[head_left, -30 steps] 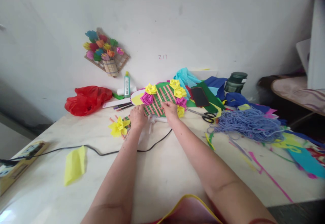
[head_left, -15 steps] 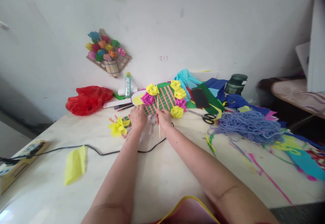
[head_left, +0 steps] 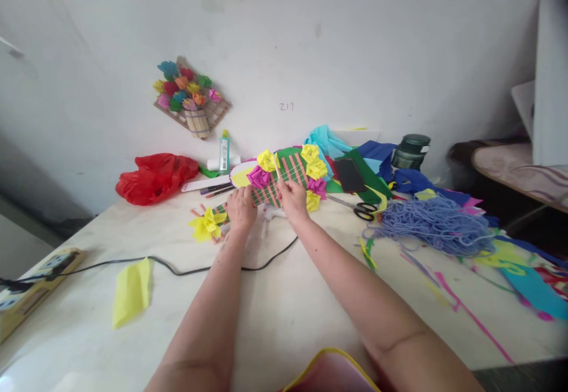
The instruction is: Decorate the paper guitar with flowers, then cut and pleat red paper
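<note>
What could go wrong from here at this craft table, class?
The black cable passes beneath the left forearm, so a sweep of that arm could snag it. The yellow flower beside the right hand might get crushed if that hand slips. The scissors lie close to the decorated green piece, so someone reaching past could brush against them.

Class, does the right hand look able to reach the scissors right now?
Probably yes: to the right of the right hand, the scissors lie uncovered, though that hand's thin stick may need putting down first.
</note>
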### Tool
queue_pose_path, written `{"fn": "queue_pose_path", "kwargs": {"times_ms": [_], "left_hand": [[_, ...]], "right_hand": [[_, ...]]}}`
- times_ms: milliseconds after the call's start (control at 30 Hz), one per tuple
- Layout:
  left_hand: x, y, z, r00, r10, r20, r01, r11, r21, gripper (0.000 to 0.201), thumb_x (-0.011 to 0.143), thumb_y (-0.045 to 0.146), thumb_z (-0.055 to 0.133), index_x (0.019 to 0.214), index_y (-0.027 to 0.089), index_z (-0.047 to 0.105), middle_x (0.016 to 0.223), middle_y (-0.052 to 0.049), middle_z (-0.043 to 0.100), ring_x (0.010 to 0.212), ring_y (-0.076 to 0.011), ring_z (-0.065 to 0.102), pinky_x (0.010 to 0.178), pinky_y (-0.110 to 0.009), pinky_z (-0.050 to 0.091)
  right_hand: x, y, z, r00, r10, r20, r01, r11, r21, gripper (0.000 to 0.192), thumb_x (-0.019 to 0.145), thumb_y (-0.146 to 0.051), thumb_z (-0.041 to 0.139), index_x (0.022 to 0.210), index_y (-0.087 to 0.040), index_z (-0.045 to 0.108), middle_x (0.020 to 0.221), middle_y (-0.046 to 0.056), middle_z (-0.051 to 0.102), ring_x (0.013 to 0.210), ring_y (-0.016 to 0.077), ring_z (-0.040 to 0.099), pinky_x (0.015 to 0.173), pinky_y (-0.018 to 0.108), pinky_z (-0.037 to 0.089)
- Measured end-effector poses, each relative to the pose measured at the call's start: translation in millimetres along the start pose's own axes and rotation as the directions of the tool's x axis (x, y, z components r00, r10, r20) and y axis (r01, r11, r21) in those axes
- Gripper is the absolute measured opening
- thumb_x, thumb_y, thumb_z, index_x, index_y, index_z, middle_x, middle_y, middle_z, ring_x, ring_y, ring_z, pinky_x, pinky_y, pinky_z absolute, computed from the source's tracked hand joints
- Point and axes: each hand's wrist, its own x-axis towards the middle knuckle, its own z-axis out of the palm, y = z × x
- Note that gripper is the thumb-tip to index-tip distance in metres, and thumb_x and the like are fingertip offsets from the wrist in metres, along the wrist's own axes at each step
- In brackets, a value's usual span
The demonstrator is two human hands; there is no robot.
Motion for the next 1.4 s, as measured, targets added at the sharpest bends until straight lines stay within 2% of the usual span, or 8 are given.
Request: {"fn": "queue_pose_path", "kwargs": {"times_ms": [67, 167, 233, 300, 467, 800, 1200, 1400], "left_hand": [[-0.2, -0.6, 0.3, 1.000, 0.012, -0.014, -0.012, 1.000, -0.008, 0.039, 0.069, 0.009, 0.048, 0.107, 0.016, 0.054, 0.096, -0.010, 0.061, 0.091, -0.0254, 0.052, 0.079, -0.036, 0.037], [0.1, -1.1, 0.0, 1.000, 0.013, -0.020, -0.014, 1.000, -0.019, 0.040, 0.068, 0.009, 0.048, 0.106, 0.016, 0.054, 0.096, -0.010, 0.061, 0.090, -0.0255, 0.052, 0.079, -0.037, 0.038], [0.4, -1.1, -0.3, 1.000, 0.009, -0.013, -0.009, 1.000, -0.023, 0.039, 0.068, 0.008, 0.047, 0.105, 0.016, 0.054, 0.096, -0.010, 0.061, 0.090, -0.0256, 0.052, 0.079, -0.037, 0.038], [0.7, -1.0, -0.5, 1.000, 0.005, 0.001, -0.005, 1.000, -0.025, 0.040, 0.067, 0.008, 0.047, 0.106, 0.016, 0.054, 0.096, -0.010, 0.061, 0.091, -0.0258, 0.052, 0.080, -0.037, 0.038], [1.1, -0.4, -1.0, 1.000, 0.004, 0.017, -0.004, 1.000, -0.020, 0.040, 0.067, 0.008, 0.047, 0.106, 0.016, 0.054, 0.095, -0.011, 0.061, 0.090, -0.0262, 0.053, 0.079, -0.038, 0.038], [0.6, -0.3, -1.2, 1.000, -0.003, 0.025, 0.003, 1.000, -0.024, 0.042, 0.069, 0.010, 0.047, 0.110, 0.015, 0.054, 0.097, -0.011, 0.061, 0.092, -0.0267, 0.052, 0.081, -0.038, 0.037], [0.4, 0.7, -1.5, 0.999, -0.009, 0.036, 0.010, 1.000, -0.030, 0.041, 0.070, 0.009, 0.047, 0.110, 0.017, 0.053, 0.099, -0.011, 0.060, 0.094, -0.0263, 0.052, 0.082, -0.038, 0.037], [0.0, 1.9, -2.0, 0.999, -0.011, 0.036, 0.012, 0.999, -0.048, 0.039, 0.069, 0.009, 0.047, 0.107, 0.018, 0.054, 0.099, -0.011, 0.060, 0.095, -0.0266, 0.051, 0.083, -0.039, 0.037]], "right_hand": [[10.2, -7.8, -14.9, 0.994, -0.105, 0.020, 0.106, 0.955, -0.277, 0.030, 0.080, -0.037, 0.051, 0.058, -0.018, 0.058, 0.052, -0.002, 0.054, 0.053, 0.0106, 0.048, 0.052, 0.022, 0.032], [19.0, -20.8, -33.5, 0.983, -0.178, 0.047, 0.170, 0.785, -0.595, 0.027, 0.082, -0.034, 0.049, 0.067, -0.019, 0.066, 0.062, 0.001, 0.062, 0.060, 0.0125, 0.051, 0.054, 0.023, 0.029], [21.8, -26.9, -41.6, 0.981, -0.185, 0.056, 0.168, 0.677, -0.717, 0.028, 0.083, -0.034, 0.048, 0.073, -0.020, 0.069, 0.069, 0.003, 0.066, 0.065, 0.0141, 0.054, 0.054, 0.024, 0.029], [23.3, -30.3, -46.3, 0.979, -0.195, 0.059, 0.167, 0.604, -0.779, 0.028, 0.084, -0.035, 0.047, 0.079, -0.022, 0.071, 0.076, 0.004, 0.068, 0.069, 0.0153, 0.056, 0.055, 0.025, 0.029], [24.6, -34.7, -51.3, 0.968, -0.242, 0.064, 0.186, 0.522, -0.832, 0.027, 0.086, -0.036, 0.046, 0.086, -0.023, 0.070, 0.086, 0.005, 0.069, 0.076, 0.0167, 0.057, 0.060, 0.025, 0.032], [19.5, -44.9, -52.5, 0.956, -0.280, 0.093, 0.206, 0.407, -0.890, 0.026, 0.086, -0.033, 0.046, 0.086, -0.022, 0.069, 0.086, 0.007, 0.067, 0.076, 0.0175, 0.059, 0.059, 0.026, 0.035], [15.9, -51.8, -51.9, 0.960, -0.257, 0.108, 0.199, 0.361, -0.911, 0.026, 0.086, -0.032, 0.046, 0.088, -0.020, 0.069, 0.089, 0.008, 0.066, 0.079, 0.0187, 0.060, 0.064, 0.027, 0.040], [16.8, -50.7, -50.3, 0.959, -0.255, 0.121, 0.211, 0.365, -0.907, 0.026, 0.087, -0.029, 0.045, 0.088, -0.017, 0.068, 0.090, 0.011, 0.066, 0.081, 0.0203, 0.060, 0.063, 0.027, 0.040]]}}
